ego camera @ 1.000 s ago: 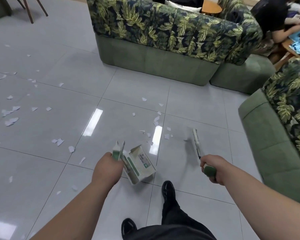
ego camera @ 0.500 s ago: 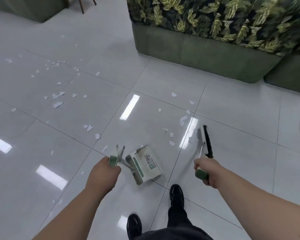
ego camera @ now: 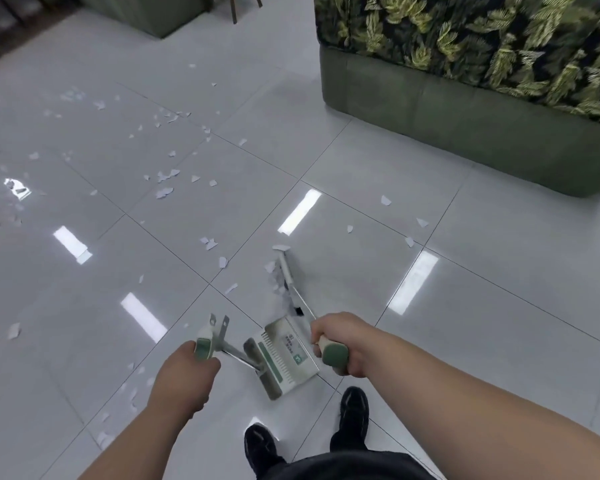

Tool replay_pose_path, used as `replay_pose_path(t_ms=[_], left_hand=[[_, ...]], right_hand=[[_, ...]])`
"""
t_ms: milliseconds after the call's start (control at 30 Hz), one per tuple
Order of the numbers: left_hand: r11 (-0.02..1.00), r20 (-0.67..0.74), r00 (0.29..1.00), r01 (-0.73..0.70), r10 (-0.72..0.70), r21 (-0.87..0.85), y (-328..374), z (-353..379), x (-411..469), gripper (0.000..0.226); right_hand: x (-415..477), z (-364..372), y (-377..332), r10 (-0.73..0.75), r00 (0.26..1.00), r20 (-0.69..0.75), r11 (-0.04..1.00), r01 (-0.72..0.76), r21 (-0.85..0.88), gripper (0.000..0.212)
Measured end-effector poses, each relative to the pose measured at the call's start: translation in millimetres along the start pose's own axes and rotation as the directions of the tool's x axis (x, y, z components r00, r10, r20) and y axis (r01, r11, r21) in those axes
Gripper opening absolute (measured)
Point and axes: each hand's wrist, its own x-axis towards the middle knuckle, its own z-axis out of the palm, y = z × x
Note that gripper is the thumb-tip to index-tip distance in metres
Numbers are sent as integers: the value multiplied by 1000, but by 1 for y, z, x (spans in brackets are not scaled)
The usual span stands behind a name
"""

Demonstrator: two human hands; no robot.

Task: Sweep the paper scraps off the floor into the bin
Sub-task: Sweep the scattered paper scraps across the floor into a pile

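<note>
Right, nearest first: two black shoes (ego camera: 354, 408) stand just behind the dustpan (ego camera: 286, 362), so the feet are clear of the sweep path. L hand (ego camera: 184, 374) has its fingers curled round the green grip of the pan's long handle. It holds the pan low w/ the open mouth facing away from the body, toward the broom (ego camera: 287, 275). R hand (ego camera: 340, 341) wraps fingers + thumb round the broom's green grip end. The thin shaft runs fwd and down to the head, which lies on the floor (ego camera: 482, 306) just beyond the pan mouth.

A small heap of paper scraps (ego camera: 273, 271) touches the head's left side, near the pan lip. That's prob the batch being drawn in, so a short pull toward the pan looks like the step in hand.

Room: open tile ahead and left, where many more scraps lie scattered, well apart from the pan. A few stray bits lie to the right, betw the broom and the sofa (ego camera: 465, 109). The sofa base is the one hard edge, far right. No separate bin in view, and most of the job looks undone.
</note>
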Motion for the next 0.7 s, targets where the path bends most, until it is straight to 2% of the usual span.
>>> replay_pose_path(t_ms=[233,467,700], left_hand=[[998,10,999,35,-34,-61,14,10,1,5],[998,49,998,-21,24,-66,51,22,17,3],[995,59,994,-90,93,-49,99,28,50,13]], right_hand=[[-23,-27,-23,-2,999,51,1000,2,-1,17],[-31,-84,-30,-98,982,-164,988,77,-131,6],[-16,-140,-55,-118,906,-406,989,70,-131,7]])
